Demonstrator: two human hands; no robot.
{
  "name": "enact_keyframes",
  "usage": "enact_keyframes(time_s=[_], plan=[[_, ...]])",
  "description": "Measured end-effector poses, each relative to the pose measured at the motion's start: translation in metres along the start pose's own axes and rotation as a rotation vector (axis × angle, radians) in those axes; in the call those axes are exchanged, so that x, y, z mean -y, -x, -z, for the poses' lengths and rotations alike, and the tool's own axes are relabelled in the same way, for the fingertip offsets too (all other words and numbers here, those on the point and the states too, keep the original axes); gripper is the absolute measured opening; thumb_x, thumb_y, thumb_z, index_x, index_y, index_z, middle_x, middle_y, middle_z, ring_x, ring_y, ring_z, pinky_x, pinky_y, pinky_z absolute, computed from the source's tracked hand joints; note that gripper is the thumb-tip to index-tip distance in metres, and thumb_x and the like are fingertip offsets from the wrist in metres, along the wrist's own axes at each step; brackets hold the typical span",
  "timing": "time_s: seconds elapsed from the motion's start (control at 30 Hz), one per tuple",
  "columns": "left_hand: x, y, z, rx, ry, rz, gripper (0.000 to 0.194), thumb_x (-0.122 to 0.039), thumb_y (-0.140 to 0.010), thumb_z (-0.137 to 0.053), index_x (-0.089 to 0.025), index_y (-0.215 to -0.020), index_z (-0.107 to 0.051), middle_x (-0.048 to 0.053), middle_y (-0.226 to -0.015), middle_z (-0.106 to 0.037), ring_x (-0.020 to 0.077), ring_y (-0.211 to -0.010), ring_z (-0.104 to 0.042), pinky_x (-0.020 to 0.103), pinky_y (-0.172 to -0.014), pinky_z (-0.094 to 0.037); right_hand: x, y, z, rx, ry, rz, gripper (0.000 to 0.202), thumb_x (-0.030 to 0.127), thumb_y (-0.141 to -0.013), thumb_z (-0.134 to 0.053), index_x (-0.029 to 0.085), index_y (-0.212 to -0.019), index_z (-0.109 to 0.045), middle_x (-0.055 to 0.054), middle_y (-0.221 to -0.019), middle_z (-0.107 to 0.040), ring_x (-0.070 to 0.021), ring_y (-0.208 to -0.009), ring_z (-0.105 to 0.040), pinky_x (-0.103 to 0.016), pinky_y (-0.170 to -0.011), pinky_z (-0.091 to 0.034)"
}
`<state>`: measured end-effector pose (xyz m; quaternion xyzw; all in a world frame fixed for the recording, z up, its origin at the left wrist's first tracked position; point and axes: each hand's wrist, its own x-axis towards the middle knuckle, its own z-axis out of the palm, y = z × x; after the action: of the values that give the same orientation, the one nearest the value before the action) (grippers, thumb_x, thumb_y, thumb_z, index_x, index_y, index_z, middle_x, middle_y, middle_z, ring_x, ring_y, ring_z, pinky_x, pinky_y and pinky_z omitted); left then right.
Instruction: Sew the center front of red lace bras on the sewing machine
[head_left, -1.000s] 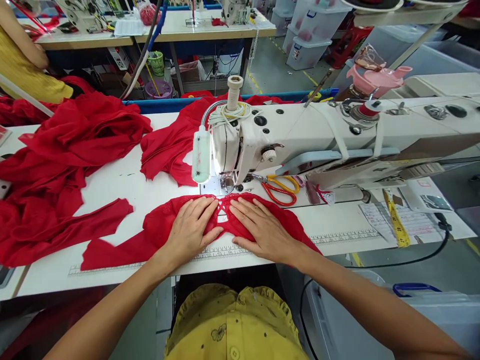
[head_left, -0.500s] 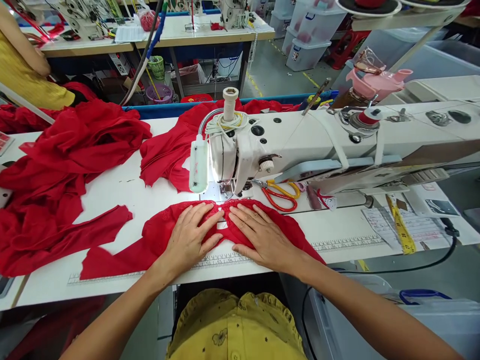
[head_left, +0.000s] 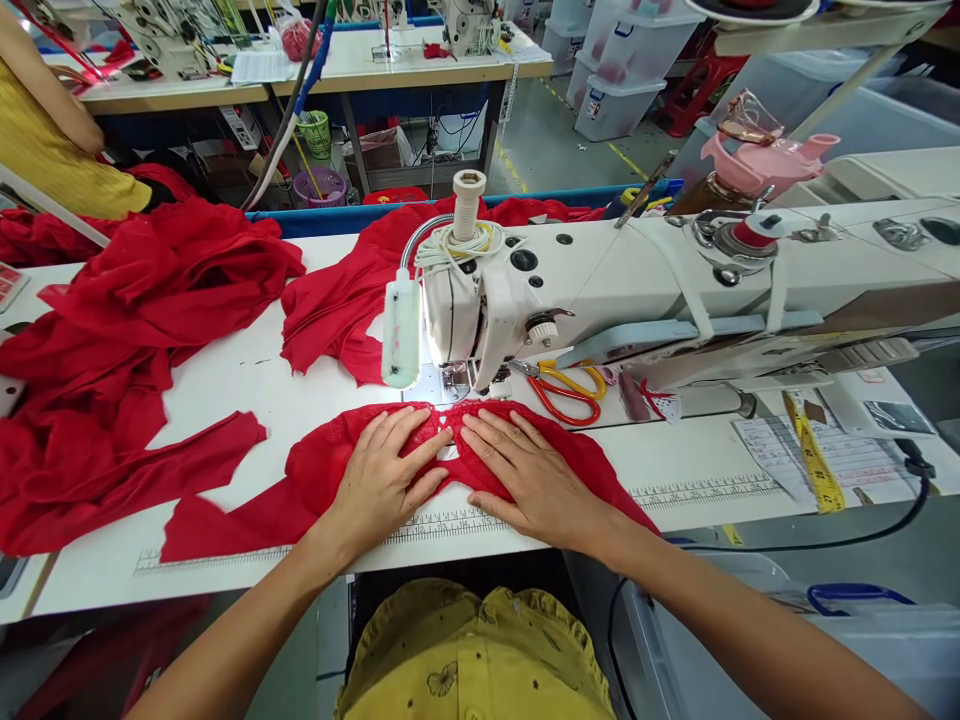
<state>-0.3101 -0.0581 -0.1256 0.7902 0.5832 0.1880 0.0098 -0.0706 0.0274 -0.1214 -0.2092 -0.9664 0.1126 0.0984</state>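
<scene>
A red bra-like garment (head_left: 319, 450) with lace lies spread on the table just in front of the sewing machine (head_left: 592, 280). My left hand (head_left: 386, 475) rests flat on its left cup, fingers stretched out. On the right cup my right hand (head_left: 517, 465) lies flat too, fingers extended. Between the fingertips shows the narrow middle of the garment, with a small white patch below it. The presser foot (head_left: 456, 378) is just beyond the garment's upper edge. Right of it lie scissors (head_left: 566, 395) with red and yellow handles.
Heaped red fabric (head_left: 142, 290) covers the table's left side, and more red cloth (head_left: 337, 300) lies behind the machine head. A printed ruler (head_left: 705, 490) runs along the front edge. Papers and a yellow tape measure (head_left: 814, 455) lie at right. A co-worker's sleeve (head_left: 60, 150) shows at upper left.
The view has shifted very slightly. Both hands stay flat on the red garment, and nothing has been picked up or let go.
</scene>
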Motion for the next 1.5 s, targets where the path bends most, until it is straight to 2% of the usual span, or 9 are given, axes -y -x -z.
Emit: enact_keyframes(time_s=[0.7,0.83,0.97,1.03,1.1,1.23,1.37,1.43,1.5], plan=[[0.001,0.0,-0.001,-0.011,0.017,-0.005,0.041,-0.036,-0.1,-0.055,-0.027,-0.139,-0.057,0.012,-0.144,-0.053,0.0291,-0.134,-0.048,0.052,-0.113,-0.04,0.002,-0.001,0.0,0.018,0.011,-0.011,0.069,0.048,-0.1,-0.05,0.015,-0.157,-0.03,-0.012,-0.162,-0.034,-0.0285,-0.152,-0.026,-0.053,-0.124,-0.025],[-0.001,0.0,0.003,0.021,-0.002,-0.003,0.039,-0.035,-0.1,-0.052,-0.025,-0.138,-0.058,0.013,-0.144,-0.053,0.0309,-0.134,-0.048,0.052,-0.112,-0.041,0.004,-0.003,0.009,0.024,0.005,0.016,0.068,0.049,-0.1,-0.051,0.013,-0.155,-0.034,-0.013,-0.159,-0.038,-0.0289,-0.15,-0.031,-0.053,-0.123,-0.027],[-0.004,-0.003,0.012,0.086,-0.007,-0.005,0.037,-0.033,-0.101,-0.05,-0.023,-0.136,-0.059,0.015,-0.144,-0.053,0.0333,-0.132,-0.049,0.054,-0.11,-0.042,-0.005,-0.003,0.03,-0.11,0.041,-0.012,0.045,0.038,-0.102,-0.049,0.018,-0.142,-0.053,-0.01,-0.142,-0.06,-0.0253,-0.131,-0.054,-0.046,-0.113,-0.039],[-0.004,-0.007,0.02,0.09,0.044,-0.004,0.034,-0.031,-0.101,-0.05,-0.021,-0.131,-0.061,0.015,-0.139,-0.056,0.0318,-0.129,-0.052,0.052,-0.107,-0.045,-0.016,0.0,0.04,-0.221,0.144,-0.111,0.034,0.029,-0.103,-0.048,0.018,-0.132,-0.062,-0.01,-0.129,-0.068,-0.0252,-0.118,-0.061,-0.044,-0.104,-0.045],[-0.003,-0.013,0.026,0.065,0.1,0.03,0.03,-0.029,-0.101,-0.049,-0.019,-0.125,-0.063,0.014,-0.132,-0.061,0.0283,-0.122,-0.055,0.046,-0.103,-0.047,-0.03,0.004,0.046,-0.261,0.277,-0.243,0.032,0.021,-0.101,-0.046,0.016,-0.125,-0.066,-0.011,-0.123,-0.071,-0.0279,-0.113,-0.063,-0.044,-0.1,-0.046],[0.001,-0.03,0.032,0.033,0.092,0.192,0.029,-0.033,-0.101,-0.052,-0.016,-0.122,-0.061,0.012,-0.12,-0.065,0.027,-0.112,-0.058,0.042,-0.097,-0.047,-0.052,0.007,0.051,-0.101,0.414,-0.45,0.036,0.016,-0.098,-0.044,0.008,-0.128,-0.062,-0.017,-0.128,-0.067,-0.0335,-0.118,-0.06,-0.047,-0.099,-0.045],[-0.002,-0.045,0.028,0.154,-0.053,0.308,0.055,-0.048,-0.089,-0.068,-0.012,-0.128,-0.056,0.014,-0.11,-0.066,0.0326,-0.102,-0.059,0.044,-0.086,-0.046,-0.057,-0.002,0.056,0.107,0.383,-0.584,0.035,0.023,-0.097,-0.049,0.013,-0.128,-0.061,-0.015,-0.119,-0.071,-0.0311,-0.107,-0.065,-0.041,-0.087,-0.048],[-0.005,-0.049,0.027,0.206,-0.052,0.347,0.048,-0.047,-0.087,-0.071,-0.014,-0.12,-0.06,0.012,-0.102,-0.067,0.0317,-0.096,-0.06,0.042,-0.082,-0.043,-0.058,-0.007,0.058,0.155,0.383,-0.641,0.033,0.022,-0.096,-0.049,0.017,-0.125,-0.062,-0.013,-0.108,-0.073,-0.029,-0.098,-0.068,-0.037,-0.078,-0.048],[-0.006,-0.052,0.026,0.241,0.069,0.403,0.033,-0.042,-0.087,-0.072,-0.017,-0.107,-0.062,0.007,-0.093,-0.068,0.0277,-0.088,-0.061,0.038,-0.079,-0.041,-0.059,-0.01,0.059,0.16,0.385,-0.642,0.033,0.018,-0.094,-0.047,0.017,-0.123,-0.063,-0.013,-0.105,-0.073,-0.0282,-0.096,-0.067,-0.035,-0.075,-0.047]])
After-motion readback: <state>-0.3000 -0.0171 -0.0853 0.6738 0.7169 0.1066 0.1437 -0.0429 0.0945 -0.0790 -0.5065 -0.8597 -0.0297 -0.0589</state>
